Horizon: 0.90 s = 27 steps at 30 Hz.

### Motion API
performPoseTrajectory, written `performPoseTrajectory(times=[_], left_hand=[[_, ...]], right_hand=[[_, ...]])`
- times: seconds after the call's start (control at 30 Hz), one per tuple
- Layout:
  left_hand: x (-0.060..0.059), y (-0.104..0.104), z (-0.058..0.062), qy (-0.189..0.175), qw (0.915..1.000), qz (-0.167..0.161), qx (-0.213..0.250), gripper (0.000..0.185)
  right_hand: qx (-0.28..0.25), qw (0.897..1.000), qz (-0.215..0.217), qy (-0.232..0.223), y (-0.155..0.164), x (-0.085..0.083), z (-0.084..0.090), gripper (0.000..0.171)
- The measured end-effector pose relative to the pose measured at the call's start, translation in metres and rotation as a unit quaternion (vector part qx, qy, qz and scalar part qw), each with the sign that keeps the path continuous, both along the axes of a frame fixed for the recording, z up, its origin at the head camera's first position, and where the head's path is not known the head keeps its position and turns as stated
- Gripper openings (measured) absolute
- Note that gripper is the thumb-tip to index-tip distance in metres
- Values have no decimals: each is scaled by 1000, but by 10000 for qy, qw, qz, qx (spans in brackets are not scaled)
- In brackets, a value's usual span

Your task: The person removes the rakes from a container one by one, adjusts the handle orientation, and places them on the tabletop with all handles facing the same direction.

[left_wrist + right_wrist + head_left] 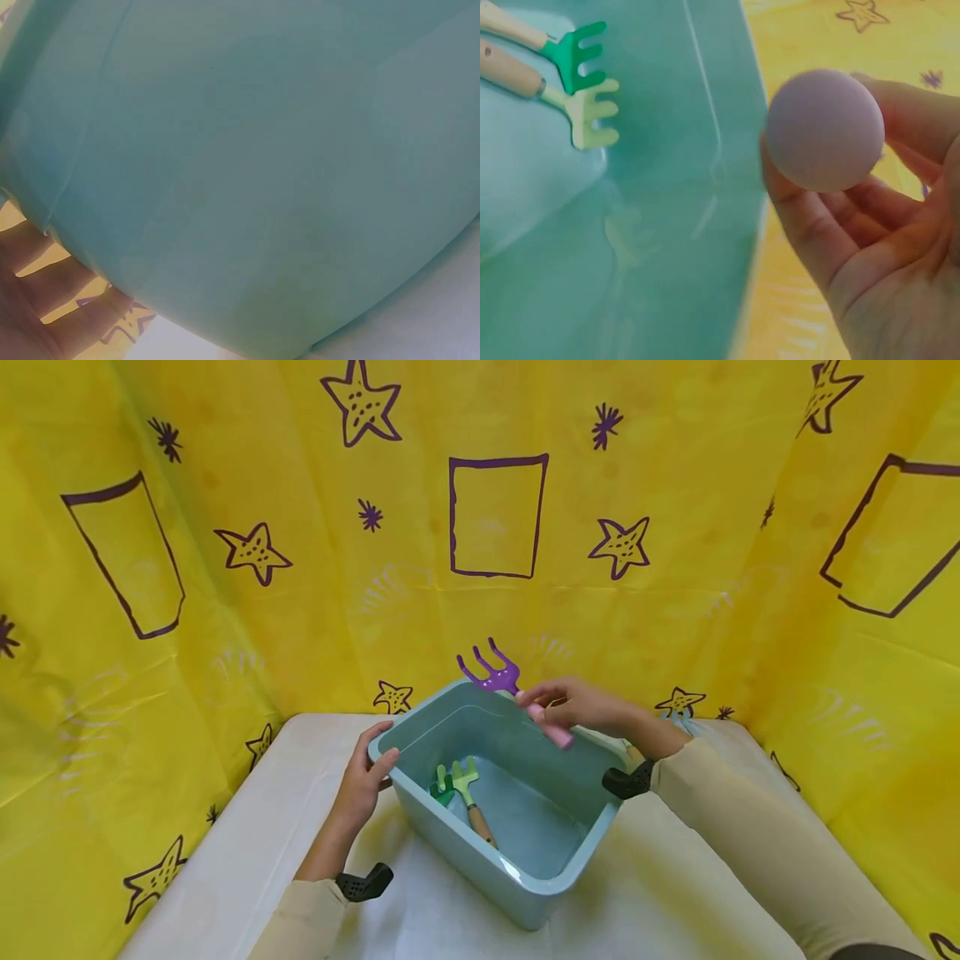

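Teal plastic tub (pixel 465 868) on a white-covered table (pixel 247 827). Right hand (pixel 573 697) above tub's far side, fingers and thumb pinching the pink handle of a purple three-tined hand fork (pixel 502 678); fork's tines point past the tub's far rim. Left hand (pixel 363 781) clasping the tub's left corner, fingers bent round the rim. On the tub's floor, toward its left end: light green hand fork (pixel 592 120), wooden handle, beside a dark green hand fork (pixel 574 60). Beyond the tub's right end: light blue implement (pixel 681 720), partly hidden by the right forearm; type unclear. Yellow starfish-print sheet (pixel 487 610) behind the tub.
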<state>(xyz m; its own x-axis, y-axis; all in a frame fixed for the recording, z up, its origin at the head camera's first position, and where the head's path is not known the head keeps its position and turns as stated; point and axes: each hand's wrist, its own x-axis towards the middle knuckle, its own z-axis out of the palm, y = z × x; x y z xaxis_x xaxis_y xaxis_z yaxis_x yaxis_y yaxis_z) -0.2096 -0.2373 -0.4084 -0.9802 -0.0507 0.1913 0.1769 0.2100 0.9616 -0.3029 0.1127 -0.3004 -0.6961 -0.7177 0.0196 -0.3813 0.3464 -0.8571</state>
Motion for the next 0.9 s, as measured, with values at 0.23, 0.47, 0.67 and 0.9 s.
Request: performPoseTrajectory(times=[0.23, 0.47, 0.67, 0.9], left_hand=[[14, 9, 20, 148, 9998, -112, -94, 53], [7, 4, 10, 87, 9999, -89, 2, 52], [-5, -3, -8, 150, 9999, -10, 10, 51], [-5, -3, -9, 229, 9997, 6, -45, 50]], right_hand=[[-510, 9948, -861, 166, 37, 2, 7, 42], [-725, 9816, -1761, 125, 72, 5, 10, 46], [-857, 9681, -2333, 319, 106, 10, 7, 51], [-878, 9520, -2903, 421, 146, 15, -9, 52]])
